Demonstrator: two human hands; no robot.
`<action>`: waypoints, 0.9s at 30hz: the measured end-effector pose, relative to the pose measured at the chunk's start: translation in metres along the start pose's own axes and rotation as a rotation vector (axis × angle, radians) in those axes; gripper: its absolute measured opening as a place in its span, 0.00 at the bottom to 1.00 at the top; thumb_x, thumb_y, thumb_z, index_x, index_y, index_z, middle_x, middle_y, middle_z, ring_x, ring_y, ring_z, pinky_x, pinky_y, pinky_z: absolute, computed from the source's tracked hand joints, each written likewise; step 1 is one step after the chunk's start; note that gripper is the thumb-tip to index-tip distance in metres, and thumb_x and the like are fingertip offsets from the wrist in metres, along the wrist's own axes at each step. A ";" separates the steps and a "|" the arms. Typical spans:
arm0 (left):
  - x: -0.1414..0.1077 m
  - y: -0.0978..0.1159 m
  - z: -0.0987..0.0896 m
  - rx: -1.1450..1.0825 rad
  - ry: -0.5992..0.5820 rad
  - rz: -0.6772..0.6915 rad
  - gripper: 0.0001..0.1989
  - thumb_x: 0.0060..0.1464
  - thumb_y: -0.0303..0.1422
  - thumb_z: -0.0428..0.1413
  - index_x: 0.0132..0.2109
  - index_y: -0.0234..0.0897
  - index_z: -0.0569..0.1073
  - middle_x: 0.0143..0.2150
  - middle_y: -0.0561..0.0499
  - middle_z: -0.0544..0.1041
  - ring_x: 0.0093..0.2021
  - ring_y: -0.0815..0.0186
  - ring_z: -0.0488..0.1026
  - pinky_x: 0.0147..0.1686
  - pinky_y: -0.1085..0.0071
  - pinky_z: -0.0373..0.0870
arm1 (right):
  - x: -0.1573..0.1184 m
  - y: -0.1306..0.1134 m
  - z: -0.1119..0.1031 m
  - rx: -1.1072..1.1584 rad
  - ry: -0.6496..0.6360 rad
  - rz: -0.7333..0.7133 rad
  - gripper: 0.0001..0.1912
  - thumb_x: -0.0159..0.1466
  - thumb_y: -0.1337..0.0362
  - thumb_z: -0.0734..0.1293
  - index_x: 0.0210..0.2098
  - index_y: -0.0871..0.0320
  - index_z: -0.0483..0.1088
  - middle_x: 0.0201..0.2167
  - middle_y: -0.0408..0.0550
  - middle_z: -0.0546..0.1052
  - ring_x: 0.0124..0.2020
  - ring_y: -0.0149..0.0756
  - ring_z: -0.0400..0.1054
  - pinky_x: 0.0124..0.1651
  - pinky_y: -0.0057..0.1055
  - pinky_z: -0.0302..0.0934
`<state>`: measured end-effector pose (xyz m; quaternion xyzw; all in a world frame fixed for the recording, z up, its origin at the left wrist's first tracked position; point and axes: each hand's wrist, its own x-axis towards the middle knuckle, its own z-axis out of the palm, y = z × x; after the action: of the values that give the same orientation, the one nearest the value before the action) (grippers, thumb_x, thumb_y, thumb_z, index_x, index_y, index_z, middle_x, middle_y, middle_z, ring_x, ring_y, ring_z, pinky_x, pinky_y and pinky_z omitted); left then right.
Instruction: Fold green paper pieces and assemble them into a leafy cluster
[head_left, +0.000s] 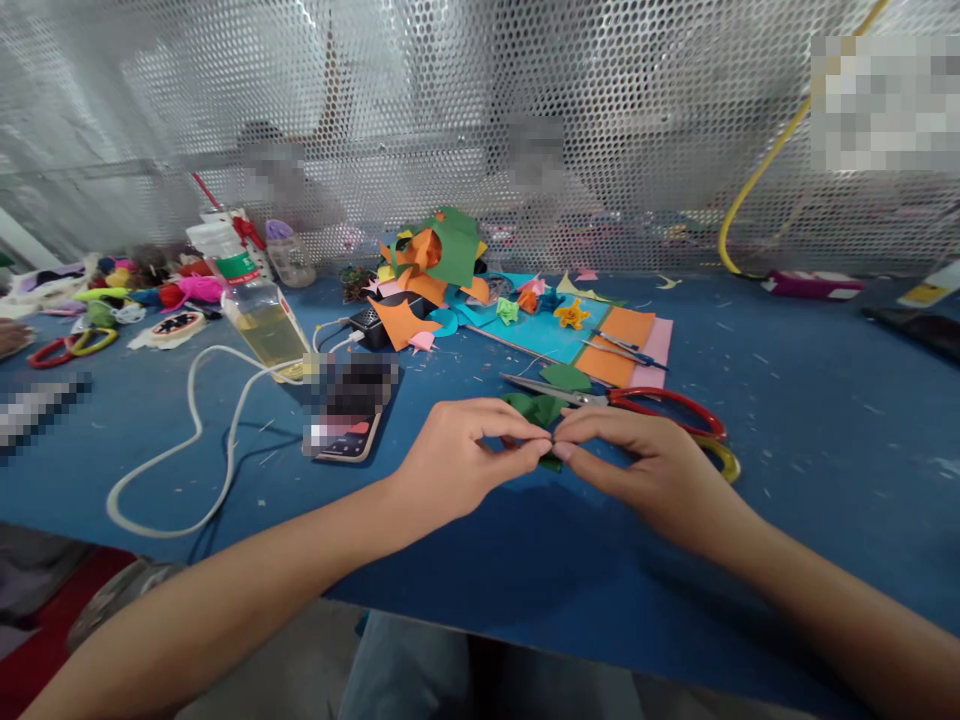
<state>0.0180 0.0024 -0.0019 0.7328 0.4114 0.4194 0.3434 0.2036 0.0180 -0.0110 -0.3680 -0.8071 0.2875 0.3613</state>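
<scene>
Both hands meet over the front part of the blue table. My left hand (465, 455) pinches a small green paper piece (552, 464) between thumb and forefinger. From the other side, my right hand (645, 465) pinches the same piece, the fingertips of both hands nearly touching. Fingers hide most of its shape. Just behind them lie green paper leaves (566, 377) and scissors (660, 397) with red and yellow handles, the blades pointing left. Small folded paper flowers, one of them orange-yellow (571, 314), rest on blue paper (536, 335) farther back.
A phone (349, 415) lies left of my hands, near a looped white cable (192, 400) and a bottle of yellowish liquid (262, 325). Paper scraps (457, 250) are heaped at the back. Tweezers (622, 348) lie on orange paper. Another person's hand (12, 337) shows at far left.
</scene>
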 end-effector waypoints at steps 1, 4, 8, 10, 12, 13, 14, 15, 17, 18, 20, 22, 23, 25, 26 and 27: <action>0.000 0.000 0.000 -0.006 0.002 -0.006 0.05 0.49 0.29 0.58 0.34 0.33 0.79 0.29 0.50 0.76 0.27 0.73 0.71 0.21 0.81 0.66 | 0.000 0.000 0.000 -0.009 0.002 -0.014 0.06 0.58 0.66 0.64 0.27 0.56 0.71 0.28 0.44 0.76 0.31 0.32 0.70 0.36 0.27 0.64; 0.000 0.000 0.001 -0.012 0.004 -0.016 0.05 0.49 0.29 0.59 0.33 0.33 0.79 0.29 0.50 0.76 0.26 0.73 0.71 0.21 0.81 0.66 | -0.001 0.000 0.000 -0.028 0.008 -0.042 0.06 0.58 0.66 0.64 0.26 0.56 0.71 0.27 0.43 0.75 0.32 0.32 0.70 0.37 0.27 0.64; 0.000 -0.001 0.001 -0.015 0.010 -0.002 0.04 0.48 0.30 0.59 0.32 0.34 0.79 0.29 0.50 0.77 0.27 0.73 0.71 0.22 0.81 0.66 | -0.002 0.001 0.001 -0.035 0.014 -0.070 0.05 0.59 0.66 0.64 0.27 0.55 0.70 0.27 0.43 0.75 0.33 0.33 0.70 0.37 0.27 0.65; -0.001 -0.001 0.001 -0.015 0.006 0.007 0.05 0.49 0.30 0.59 0.32 0.35 0.79 0.29 0.51 0.76 0.27 0.73 0.71 0.23 0.81 0.66 | -0.002 0.001 0.001 -0.039 0.018 -0.083 0.05 0.59 0.66 0.64 0.27 0.55 0.70 0.27 0.43 0.75 0.34 0.33 0.70 0.37 0.27 0.65; -0.001 0.000 0.001 -0.007 -0.003 0.013 0.06 0.49 0.31 0.59 0.33 0.34 0.78 0.29 0.50 0.76 0.28 0.72 0.71 0.23 0.81 0.67 | -0.002 0.001 0.000 -0.043 0.020 -0.090 0.06 0.59 0.66 0.64 0.26 0.55 0.70 0.27 0.42 0.75 0.33 0.33 0.70 0.37 0.26 0.65; -0.001 0.001 0.000 -0.005 -0.013 0.016 0.06 0.50 0.31 0.58 0.34 0.33 0.78 0.29 0.49 0.76 0.29 0.72 0.71 0.23 0.81 0.67 | -0.002 0.001 0.000 -0.046 0.022 -0.089 0.06 0.59 0.66 0.64 0.26 0.55 0.70 0.26 0.42 0.75 0.32 0.32 0.70 0.37 0.26 0.65; -0.002 0.001 0.000 -0.004 -0.028 0.017 0.07 0.50 0.32 0.58 0.35 0.32 0.78 0.30 0.49 0.76 0.30 0.71 0.72 0.23 0.80 0.68 | -0.002 0.001 -0.001 -0.051 0.026 -0.088 0.06 0.59 0.65 0.64 0.26 0.55 0.70 0.26 0.42 0.75 0.31 0.32 0.70 0.36 0.26 0.65; -0.002 0.002 -0.001 0.003 -0.046 0.019 0.08 0.51 0.31 0.57 0.36 0.32 0.78 0.32 0.48 0.76 0.31 0.70 0.72 0.24 0.79 0.69 | -0.002 0.001 -0.002 -0.057 0.032 -0.084 0.06 0.59 0.65 0.64 0.26 0.55 0.70 0.26 0.42 0.75 0.31 0.32 0.70 0.36 0.26 0.65; -0.002 0.002 -0.003 0.047 -0.063 0.043 0.08 0.50 0.30 0.57 0.38 0.32 0.78 0.34 0.47 0.77 0.34 0.68 0.73 0.27 0.77 0.71 | -0.001 0.001 -0.003 -0.068 0.048 -0.080 0.06 0.59 0.64 0.64 0.26 0.54 0.70 0.27 0.42 0.75 0.32 0.33 0.70 0.35 0.27 0.65; -0.001 0.002 -0.004 0.078 -0.059 0.063 0.08 0.50 0.29 0.57 0.37 0.33 0.78 0.34 0.47 0.77 0.35 0.67 0.73 0.29 0.76 0.71 | -0.001 0.001 -0.003 -0.071 0.055 -0.079 0.06 0.59 0.64 0.64 0.26 0.54 0.70 0.27 0.42 0.75 0.32 0.34 0.71 0.35 0.27 0.65; -0.001 0.002 -0.005 0.127 -0.044 0.100 0.06 0.49 0.28 0.57 0.35 0.34 0.78 0.34 0.47 0.78 0.35 0.67 0.73 0.31 0.75 0.71 | -0.001 0.000 -0.004 -0.078 0.054 -0.075 0.06 0.59 0.64 0.64 0.27 0.54 0.70 0.27 0.43 0.76 0.33 0.35 0.71 0.35 0.28 0.66; -0.001 0.001 -0.004 0.122 -0.048 0.096 0.06 0.49 0.28 0.57 0.34 0.34 0.78 0.32 0.48 0.78 0.32 0.69 0.73 0.30 0.75 0.71 | -0.001 -0.001 -0.003 -0.085 0.041 -0.071 0.06 0.59 0.64 0.63 0.26 0.54 0.70 0.27 0.43 0.76 0.33 0.36 0.71 0.36 0.30 0.66; -0.001 0.001 -0.003 0.112 -0.047 0.083 0.06 0.49 0.28 0.57 0.34 0.34 0.79 0.31 0.49 0.78 0.30 0.70 0.73 0.29 0.76 0.70 | -0.001 -0.002 -0.003 -0.090 0.034 -0.073 0.06 0.59 0.63 0.63 0.26 0.54 0.70 0.27 0.43 0.76 0.33 0.36 0.71 0.37 0.31 0.66; -0.003 0.000 -0.001 0.115 -0.016 0.071 0.07 0.48 0.27 0.57 0.34 0.33 0.79 0.29 0.49 0.77 0.27 0.71 0.72 0.27 0.77 0.70 | -0.003 -0.003 -0.002 -0.107 0.042 -0.099 0.06 0.59 0.63 0.64 0.26 0.53 0.69 0.26 0.43 0.75 0.32 0.36 0.71 0.41 0.34 0.66; -0.003 -0.001 0.000 0.132 0.008 0.078 0.07 0.48 0.27 0.57 0.34 0.33 0.79 0.28 0.49 0.77 0.26 0.72 0.71 0.27 0.77 0.70 | -0.003 -0.004 -0.001 -0.122 0.054 -0.118 0.05 0.59 0.64 0.64 0.26 0.53 0.69 0.26 0.43 0.75 0.32 0.36 0.70 0.44 0.36 0.65; -0.004 -0.002 0.001 0.156 0.030 0.092 0.07 0.47 0.27 0.57 0.34 0.33 0.79 0.27 0.49 0.77 0.25 0.72 0.71 0.27 0.77 0.70 | -0.004 -0.004 -0.001 -0.142 0.067 -0.135 0.04 0.58 0.64 0.64 0.27 0.53 0.69 0.27 0.43 0.76 0.32 0.37 0.71 0.46 0.37 0.64</action>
<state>0.0169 -0.0003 -0.0050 0.7691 0.4136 0.4123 0.2596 0.2046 0.0126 -0.0091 -0.3468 -0.8359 0.1924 0.3795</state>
